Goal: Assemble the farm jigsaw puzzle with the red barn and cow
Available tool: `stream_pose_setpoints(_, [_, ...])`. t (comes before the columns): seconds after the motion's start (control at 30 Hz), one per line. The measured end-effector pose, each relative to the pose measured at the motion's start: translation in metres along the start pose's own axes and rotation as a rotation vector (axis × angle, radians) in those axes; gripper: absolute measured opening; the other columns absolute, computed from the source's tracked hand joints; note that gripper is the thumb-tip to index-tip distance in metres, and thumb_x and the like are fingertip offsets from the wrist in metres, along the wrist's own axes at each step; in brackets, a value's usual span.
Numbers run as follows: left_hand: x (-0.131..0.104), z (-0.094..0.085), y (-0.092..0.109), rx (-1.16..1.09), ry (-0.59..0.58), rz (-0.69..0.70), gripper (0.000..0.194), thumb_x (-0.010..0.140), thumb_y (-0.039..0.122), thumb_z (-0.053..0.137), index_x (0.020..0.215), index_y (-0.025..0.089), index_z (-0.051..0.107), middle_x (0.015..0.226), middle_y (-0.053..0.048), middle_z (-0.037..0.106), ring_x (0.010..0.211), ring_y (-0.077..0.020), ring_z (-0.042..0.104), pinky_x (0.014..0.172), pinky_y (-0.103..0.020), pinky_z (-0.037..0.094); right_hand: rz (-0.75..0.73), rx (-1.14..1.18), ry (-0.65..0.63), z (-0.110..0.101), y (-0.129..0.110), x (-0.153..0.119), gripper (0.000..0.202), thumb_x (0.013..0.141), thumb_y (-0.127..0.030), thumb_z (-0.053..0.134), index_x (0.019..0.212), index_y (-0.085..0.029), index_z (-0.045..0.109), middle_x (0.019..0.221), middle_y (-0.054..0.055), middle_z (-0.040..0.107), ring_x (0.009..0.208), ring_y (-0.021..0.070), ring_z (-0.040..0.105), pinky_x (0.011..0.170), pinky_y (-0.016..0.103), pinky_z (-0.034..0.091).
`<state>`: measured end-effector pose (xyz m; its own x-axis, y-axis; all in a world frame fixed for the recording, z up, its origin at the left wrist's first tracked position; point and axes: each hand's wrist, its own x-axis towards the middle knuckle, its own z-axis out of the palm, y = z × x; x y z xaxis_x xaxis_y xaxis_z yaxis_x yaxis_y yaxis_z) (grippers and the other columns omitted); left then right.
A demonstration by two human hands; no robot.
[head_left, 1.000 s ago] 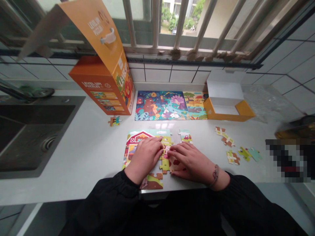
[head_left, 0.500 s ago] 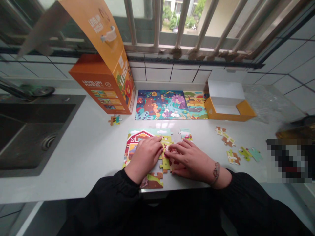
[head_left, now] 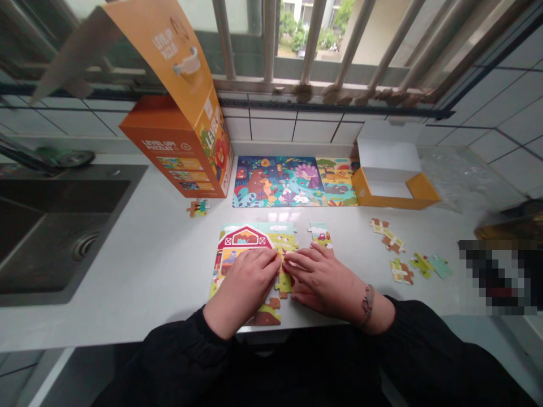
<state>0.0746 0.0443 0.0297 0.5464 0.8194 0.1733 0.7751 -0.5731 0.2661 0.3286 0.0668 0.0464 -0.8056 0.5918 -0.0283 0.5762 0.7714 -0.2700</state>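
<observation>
A partly joined farm jigsaw puzzle with a red barn lies on the white counter in front of me. My left hand rests over its middle, fingers bent and pressed together on the puzzle pieces. Facing it, my right hand has its fingers curled down on a puzzle piece at the right side of the join. The fingertips of both hands nearly meet over a green puzzle piece. Most of what lies under the hands is hidden. A section with a red tractor sits apart, just beyond my right hand.
Loose puzzle pieces lie at the right, and one small joined bit at the left. Behind are a finished animal puzzle, a tall orange box and an open yellow box. A sink borders the counter's left.
Both hands have shifted slightly toward me and down over the puzzle. More of the barn roof and the green field now shows above my fingers.
</observation>
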Motion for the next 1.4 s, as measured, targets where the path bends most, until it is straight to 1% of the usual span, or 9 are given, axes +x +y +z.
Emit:
stream_pose_setpoints(0.17, [0.003, -0.003, 0.008, 0.038, -0.022, -0.005, 0.032, 0.106, 0.017, 0.058, 0.135, 0.021, 0.071, 0.14, -0.013, 0.072, 0.123, -0.0311, 0.067, 0.107, -0.051, 0.054, 0.055, -0.024, 0.086, 0.021, -0.011, -0.002, 0.059, 0.103, -0.043, 0.069, 0.156, -0.019, 0.059, 0.16, 0.015, 0.061, 0.145, 0.0349, 0.057, 0.129, 0.064, 0.037])
stream_pose_setpoints(0.37, [-0.001, -0.002, 0.011, -0.003, -0.034, -0.003, 0.033, 0.107, 0.029, 0.062, 0.138, 0.019, 0.07, 0.15, -0.011, 0.068, 0.131, -0.0336, 0.061, 0.113, -0.054, 0.049, 0.131, -0.065, 0.133, 0.044, -0.026, -0.022, 0.078, 0.102, -0.042, 0.066, 0.169, -0.009, 0.04, 0.177, 0.017, 0.037, 0.164, 0.0352, 0.035, 0.133, 0.058, 0.035])
stream_pose_setpoints(0.43, [-0.003, 0.0, 0.012, -0.006, -0.037, -0.007, 0.036, 0.106, 0.029, 0.063, 0.141, 0.019, 0.069, 0.151, -0.011, 0.067, 0.132, -0.0341, 0.06, 0.114, -0.054, 0.049, 0.139, -0.066, 0.143, 0.048, -0.029, -0.026, 0.084, 0.102, -0.044, 0.064, 0.172, -0.009, 0.033, 0.178, 0.018, 0.032, 0.166, 0.0347, 0.03, 0.134, 0.058, 0.032])
stream_pose_setpoints(0.7, [-0.002, 0.003, 0.021, 0.005, -0.026, -0.045, 0.037, 0.105, 0.026, 0.061, 0.14, 0.018, 0.069, 0.153, -0.013, 0.066, 0.135, -0.0358, 0.057, 0.119, -0.056, 0.046, 0.139, -0.058, 0.148, 0.048, -0.029, -0.03, 0.091, 0.103, -0.051, 0.062, 0.176, -0.012, 0.024, 0.18, 0.018, 0.028, 0.168, 0.0346, 0.026, 0.136, 0.059, 0.026])
stream_pose_setpoints(0.87, [-0.001, 0.007, 0.029, 0.019, -0.053, -0.087, 0.042, 0.102, 0.034, 0.068, 0.14, 0.016, 0.067, 0.153, -0.016, 0.063, 0.139, -0.0382, 0.055, 0.122, -0.059, 0.043, 0.24, -0.114, 0.182, 0.049, -0.027, -0.033, 0.084, 0.108, -0.048, 0.056, 0.176, -0.011, 0.022, 0.18, 0.018, 0.026, 0.169, 0.0359, 0.023, 0.135, 0.062, 0.025])
stream_pose_setpoints(1.0, [-0.001, 0.015, 0.033, 0.057, -0.019, -0.11, 0.041, 0.102, 0.032, 0.067, 0.14, 0.017, 0.066, 0.153, -0.016, 0.064, 0.14, -0.0394, 0.055, 0.12, -0.059, 0.045, 0.254, -0.113, 0.168, 0.047, -0.023, -0.035, 0.084, 0.108, -0.051, 0.055, 0.176, -0.012, 0.023, 0.18, 0.018, 0.025, 0.169, 0.0352, 0.024, 0.135, 0.062, 0.025])
stream_pose_setpoints(1.1, [-0.001, 0.022, 0.036, 0.096, 0.011, -0.107, 0.041, 0.102, 0.031, 0.065, 0.14, 0.017, 0.066, 0.153, -0.017, 0.064, 0.143, -0.0415, 0.054, 0.12, -0.061, 0.046, 0.328, -0.142, 0.189, 0.045, -0.02, -0.038, 0.078, 0.11, -0.049, 0.052, 0.174, -0.011, 0.028, 0.181, 0.019, 0.022, 0.169, 0.036, 0.022, 0.134, 0.063, 0.025])
stream_pose_setpoints(1.27, [-0.001, 0.029, 0.039, 0.081, 0.04, -0.115, 0.04, 0.103, 0.029, 0.059, 0.14, 0.015, 0.066, 0.156, -0.021, 0.061, 0.147, -0.0447, 0.051, 0.12, -0.067, 0.044, 0.42, -0.138, 0.206, 0.048, -0.016, -0.04, 0.078, 0.109, -0.045, 0.052, 0.174, -0.011, 0.028, 0.179, 0.021, 0.028, 0.167, 0.0381, 0.027, 0.132, 0.067, 0.027])
stream_pose_setpoints(1.4, [-0.002, 0.03, 0.045, 0.062, 0.04, -0.042, 0.041, 0.107, 0.023, 0.052, 0.144, 0.016, 0.065, 0.16, -0.018, 0.06, 0.147, -0.0392, 0.055, 0.123, -0.062, 0.043, 0.41, -0.125, 0.244, 0.05, -0.014, -0.042, 0.077, 0.109, -0.041, 0.05, 0.176, -0.012, 0.023, 0.179, 0.021, 0.028, 0.168, 0.0374, 0.025, 0.132, 0.067, 0.029])
